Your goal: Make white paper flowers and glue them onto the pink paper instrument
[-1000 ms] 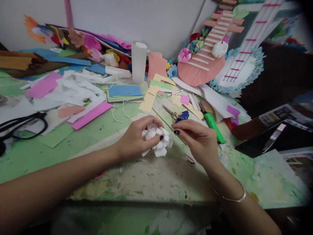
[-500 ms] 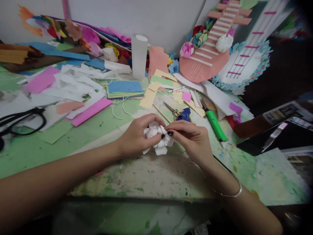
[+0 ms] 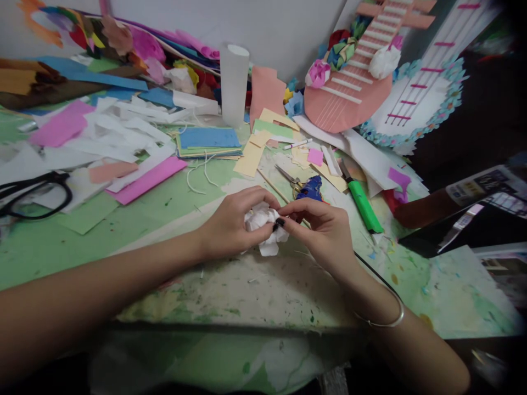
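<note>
A ruffled white paper flower [image 3: 268,245] is held between both hands, low over the table near its front edge. My left hand [image 3: 236,222] curls around its left side, thumb pressed on the petals. At the flower's right side, my right hand [image 3: 325,230] pinches a petal edge between thumb and forefinger. The thumbs almost meet, and part of the flower is hidden behind the fingers. Just beyond the right hand lie scissors [image 3: 288,175], a thin wooden stick [image 3: 272,185] and a dark blue object [image 3: 309,189].
Green-handled knife [image 3: 364,206] lies right of the hands. Coloured paper stack [image 3: 209,138], white paper strips [image 3: 132,131] and black glasses [image 3: 37,195] spread leftward. A white paper roll [image 3: 234,85] stands behind, near a pink paper guitar [image 3: 346,109].
The view has shifted slightly. My right thumb and forefinger have moved a little left, closer to my left thumb, along the flower's petals. Both hands keep their hold.
</note>
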{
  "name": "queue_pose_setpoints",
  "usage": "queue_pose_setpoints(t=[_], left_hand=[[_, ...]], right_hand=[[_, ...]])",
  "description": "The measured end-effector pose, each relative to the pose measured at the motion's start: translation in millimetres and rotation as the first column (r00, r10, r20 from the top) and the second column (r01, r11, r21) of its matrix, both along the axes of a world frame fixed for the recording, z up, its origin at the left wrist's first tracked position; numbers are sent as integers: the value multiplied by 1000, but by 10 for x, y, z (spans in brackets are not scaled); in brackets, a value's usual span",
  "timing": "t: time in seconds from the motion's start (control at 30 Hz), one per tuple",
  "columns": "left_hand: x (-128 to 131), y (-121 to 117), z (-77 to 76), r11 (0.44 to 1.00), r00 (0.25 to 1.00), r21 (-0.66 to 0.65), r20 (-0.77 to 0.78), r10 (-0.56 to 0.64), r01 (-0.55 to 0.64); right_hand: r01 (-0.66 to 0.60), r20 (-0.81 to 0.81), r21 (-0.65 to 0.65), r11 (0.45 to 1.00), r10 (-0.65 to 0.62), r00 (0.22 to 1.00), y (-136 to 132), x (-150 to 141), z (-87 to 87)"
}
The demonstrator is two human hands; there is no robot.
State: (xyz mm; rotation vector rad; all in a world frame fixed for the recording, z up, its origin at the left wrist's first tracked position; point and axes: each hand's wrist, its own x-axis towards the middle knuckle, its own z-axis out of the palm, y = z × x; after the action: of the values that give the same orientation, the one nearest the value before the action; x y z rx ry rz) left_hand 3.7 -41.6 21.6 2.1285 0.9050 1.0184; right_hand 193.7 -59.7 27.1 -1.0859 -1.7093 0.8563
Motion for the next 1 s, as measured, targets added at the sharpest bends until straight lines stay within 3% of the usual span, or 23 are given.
queue_pose_setpoints(t=[0.2,0.53,0.83,1.0], left_hand=[[7,-4,-23,999,1000,39,-4,-16,16],[-23,21,-10,998,999,-38,16,51,-50],[-21,27,-3,999,999,-41,40,34,-32],[-25,17,-38,997,993,-74,113,24,-16]], right_hand=[[-4,-6,-23,1000,4,1000,-6,5,-15],[69,-19,-21,997,-70,997,1,37,83],[-92,18,144,985,91,996,-27,30,70],[-128,68,150,980,119,991,-16,26,72]])
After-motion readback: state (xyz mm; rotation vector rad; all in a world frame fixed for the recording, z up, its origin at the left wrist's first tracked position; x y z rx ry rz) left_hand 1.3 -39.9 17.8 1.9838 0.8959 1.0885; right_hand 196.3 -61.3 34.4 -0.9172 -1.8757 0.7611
